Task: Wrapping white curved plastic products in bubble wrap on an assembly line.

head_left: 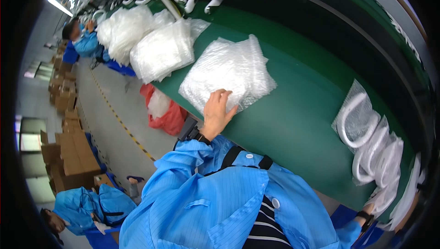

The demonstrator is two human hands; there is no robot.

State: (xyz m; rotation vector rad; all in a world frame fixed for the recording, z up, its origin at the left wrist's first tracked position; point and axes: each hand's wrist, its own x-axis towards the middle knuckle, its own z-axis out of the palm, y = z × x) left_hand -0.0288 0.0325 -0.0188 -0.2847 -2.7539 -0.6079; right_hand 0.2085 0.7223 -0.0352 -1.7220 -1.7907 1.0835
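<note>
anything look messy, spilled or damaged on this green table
Nothing looks clearly spilled or damaged. Slightly untidy at most: the stack of bubble-wrap bags under the left hand has uneven edges, with corners jutting at different angles. The wrapped white curved parts at the right overlap, but that doesn't look odd.

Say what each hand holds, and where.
Left hand rests on bubble wrap, near edge; no grip visible. Right hand is at a bagged piece; hold unclear.

Green tabletop (293,111); on it, translucent whitish bubble bags (227,68), white curved tubes (343,129); beside it, red bag (169,122), blue pinstriped jacket (183,217).
</note>
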